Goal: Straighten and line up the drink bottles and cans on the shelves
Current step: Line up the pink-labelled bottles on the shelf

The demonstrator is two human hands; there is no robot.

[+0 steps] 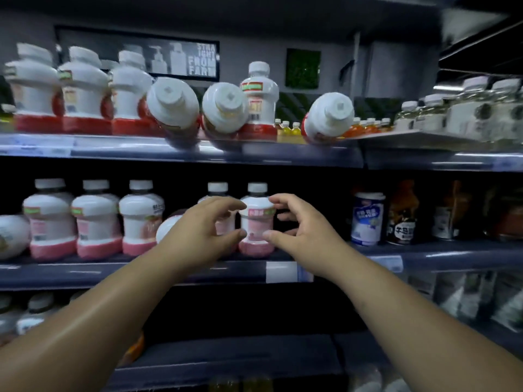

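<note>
My left hand (201,230) and right hand (300,224) are apart, one on each side of the pink bottle (257,222). Both curl round it, with thumb and forefinger tips against its sides. The bottle stands upright near the front edge of the middle shelf (85,271).

A neighbouring bottle (218,189) stands just to its left, partly hidden by my left fingers. Beside my left wrist a fallen bottle (167,226) lies on its side, and a blue can (368,219) stands well to the right.

On the top shelf (141,149), three tipped bottles (172,107) lie with their caps toward me, and one upright red bottle (259,100) stands between them. The picture is blurred, so the labels are unreadable.
</note>
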